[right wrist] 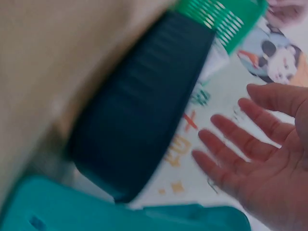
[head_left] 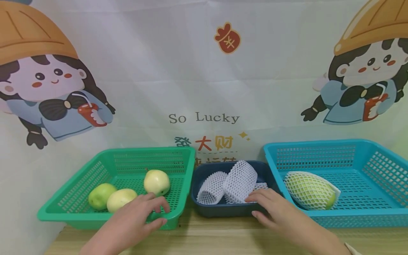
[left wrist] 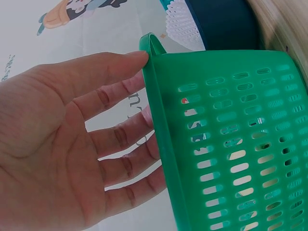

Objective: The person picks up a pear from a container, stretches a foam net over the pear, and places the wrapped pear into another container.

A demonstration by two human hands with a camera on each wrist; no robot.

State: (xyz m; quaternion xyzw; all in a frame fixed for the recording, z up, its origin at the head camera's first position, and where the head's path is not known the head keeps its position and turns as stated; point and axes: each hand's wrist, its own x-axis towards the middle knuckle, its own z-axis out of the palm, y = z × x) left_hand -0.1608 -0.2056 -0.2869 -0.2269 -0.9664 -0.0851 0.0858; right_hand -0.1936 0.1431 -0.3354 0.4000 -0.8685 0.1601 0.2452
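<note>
My left hand (head_left: 140,216) is over the front right corner of the green basket (head_left: 178,209), fingers loosely bent and holding nothing. In the left wrist view its thumb (left wrist: 115,67) appears at the basket's rim; whether it touches cannot be told. That basket holds a green round fruit (head_left: 101,196) and two pale yellow-green ones, one at the front (head_left: 121,199) and one with a stem (head_left: 157,182). My right hand (head_left: 277,212) hovers at the dark blue tray's (head_left: 223,211) front right, fingers spread, without a grip. White foam nets (head_left: 241,181) lie in the tray.
On the right, a blue basket (head_left: 366,213) contains a green fruit in a white foam net (head_left: 310,191). The baskets and tray stand side by side on a wooden table (head_left: 220,235). Behind them hangs a printed white cloth (head_left: 159,71).
</note>
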